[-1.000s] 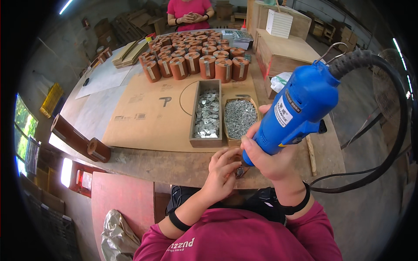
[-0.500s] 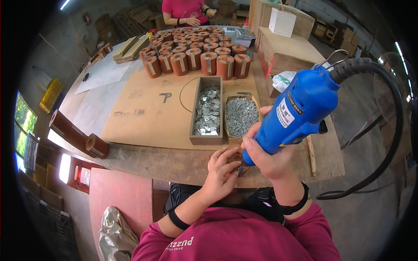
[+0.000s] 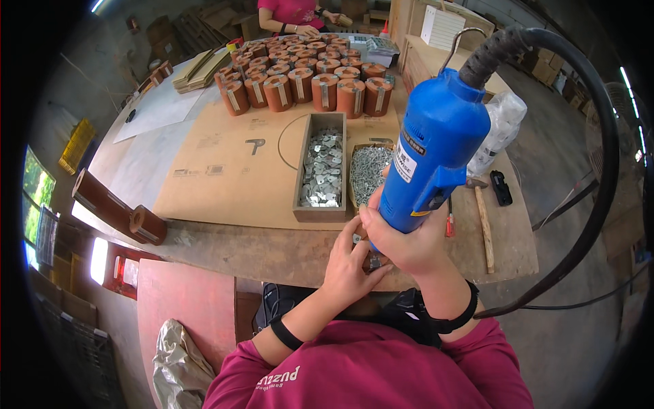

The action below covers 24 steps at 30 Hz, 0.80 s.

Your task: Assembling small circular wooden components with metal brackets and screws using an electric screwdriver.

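Observation:
In my right hand (image 3: pixel 409 249) is a blue electric screwdriver (image 3: pixel 436 146), gripped round its lower body with the tip pointing down; a thick black cable leaves its top. My left hand (image 3: pixel 346 269) is closed round a small brown piece at the table's front edge, right under the tool. Small metal plates (image 3: pixel 375 261) show on that piece between the fingers; most of it, and the driver's tip, are hidden by my hands. Just beyond, a wooden box (image 3: pixel 320 215) holds loose metal plates, and beside it a carton of screws (image 3: pixel 368 170) is partly covered by my right hand.
Many brown cylinders (image 3: pixel 278 92) with metal strips stand at the far side, near a co-worker (image 3: pixel 293 10). Two more brown cylinders (image 3: pixel 148 225) lie at left. A hammer (image 3: pixel 484 232), a red-handled screwdriver (image 3: pixel 449 225) and a plastic bag (image 3: pixel 501 129) are at right.
The electric screwdriver has swung left and stands more upright. My left hand's fingers have shifted on the brown piece, showing more of the metal plates. The view has moved slightly.

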Tool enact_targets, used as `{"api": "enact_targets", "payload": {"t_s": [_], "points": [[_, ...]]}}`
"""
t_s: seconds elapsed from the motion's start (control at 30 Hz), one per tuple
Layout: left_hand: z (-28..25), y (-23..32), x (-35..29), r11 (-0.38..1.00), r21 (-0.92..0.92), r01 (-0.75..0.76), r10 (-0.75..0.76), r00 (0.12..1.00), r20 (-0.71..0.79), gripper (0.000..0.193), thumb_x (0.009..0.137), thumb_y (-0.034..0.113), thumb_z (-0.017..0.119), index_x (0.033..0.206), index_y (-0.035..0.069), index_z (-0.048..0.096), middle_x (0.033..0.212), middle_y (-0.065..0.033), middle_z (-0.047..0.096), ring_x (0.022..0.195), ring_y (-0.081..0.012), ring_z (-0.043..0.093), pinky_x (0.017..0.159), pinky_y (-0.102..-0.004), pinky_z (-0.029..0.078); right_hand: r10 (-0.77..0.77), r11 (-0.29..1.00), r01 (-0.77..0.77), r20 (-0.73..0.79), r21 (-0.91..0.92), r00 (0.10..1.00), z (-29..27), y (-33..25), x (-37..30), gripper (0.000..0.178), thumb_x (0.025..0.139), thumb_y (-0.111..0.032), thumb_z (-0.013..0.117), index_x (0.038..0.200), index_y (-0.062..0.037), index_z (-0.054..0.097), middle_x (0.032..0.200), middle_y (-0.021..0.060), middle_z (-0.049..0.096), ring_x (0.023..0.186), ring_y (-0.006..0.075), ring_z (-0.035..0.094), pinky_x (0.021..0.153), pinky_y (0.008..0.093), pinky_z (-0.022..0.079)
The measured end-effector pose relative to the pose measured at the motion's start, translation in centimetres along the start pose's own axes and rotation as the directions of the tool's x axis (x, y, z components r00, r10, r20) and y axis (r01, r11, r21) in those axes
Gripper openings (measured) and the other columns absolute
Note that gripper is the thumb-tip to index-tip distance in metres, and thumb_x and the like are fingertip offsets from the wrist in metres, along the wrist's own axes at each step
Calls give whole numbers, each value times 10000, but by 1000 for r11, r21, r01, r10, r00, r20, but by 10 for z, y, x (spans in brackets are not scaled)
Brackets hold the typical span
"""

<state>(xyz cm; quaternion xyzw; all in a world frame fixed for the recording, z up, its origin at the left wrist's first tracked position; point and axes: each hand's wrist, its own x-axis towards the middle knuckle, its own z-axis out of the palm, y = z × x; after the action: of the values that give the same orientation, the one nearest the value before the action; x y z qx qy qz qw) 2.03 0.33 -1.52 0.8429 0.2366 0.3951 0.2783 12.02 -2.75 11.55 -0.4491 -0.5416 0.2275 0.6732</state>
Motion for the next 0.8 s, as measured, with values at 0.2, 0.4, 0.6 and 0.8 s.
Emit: {"api": "enact_targets", "payload": {"t_s": [0.2,0.4,0.6,0.8], "points": [[0,-2,-3,1000,-19,9,-9,1000,5,422,574,192,767,882,26,531,1237,-261,347,1094,-398,411,858,-427,398,-42,999,42,-5,1,999,0,6,1,427,676,67,598,1056,28,408,716,53,547,618,100,555,545,226,459],[-2,1,-2,1000,7,-1,1,1000,23,390,571,186,768,846,26,542,1225,-261,354,1068,-399,431,846,-424,407,37,997,-34,-44,70,998,-1,10,1,430,680,71,588,1061,13,397,710,56,547,607,116,557,549,239,462],[-2,3,-2,999,-10,40,-40,999,21,388,573,188,768,845,24,545,1214,-260,357,1051,-397,442,840,-421,412,73,995,-70,-41,77,996,-6,12,1,427,683,70,578,1062,7,392,712,54,552,601,118,558,553,246,466],[-3,4,0,998,-34,57,-56,998,39,387,577,193,765,849,25,546,1213,-260,355,1058,-403,435,852,-424,404,69,995,-64,-60,82,996,-8,15,0,438,679,71,575,1067,2,384,715,53,546,598,117,556,559,242,468]]}}
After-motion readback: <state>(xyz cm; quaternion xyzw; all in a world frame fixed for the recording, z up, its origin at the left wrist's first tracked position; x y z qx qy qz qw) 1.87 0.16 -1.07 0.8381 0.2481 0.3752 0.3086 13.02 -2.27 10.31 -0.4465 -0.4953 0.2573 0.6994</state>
